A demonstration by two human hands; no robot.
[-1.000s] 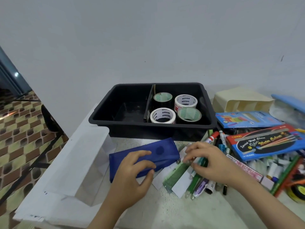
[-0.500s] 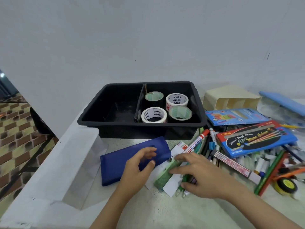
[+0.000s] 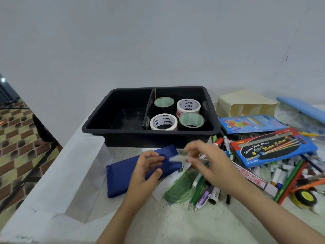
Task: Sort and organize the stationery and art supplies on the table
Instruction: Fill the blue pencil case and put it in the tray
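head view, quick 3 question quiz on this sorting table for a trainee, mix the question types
1. How many tape rolls lie in the black tray?
2. True or false: the blue pencil case lies inside the tray.
3. What does the right hand pinch? A) a tape roll B) a small pale item, too blurred to name C) a pair of scissors

Key
1. Four, all in the right compartment.
2. False: it lies on the table in front of the tray.
3. B

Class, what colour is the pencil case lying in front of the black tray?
The pencil case is dark blue; head view.
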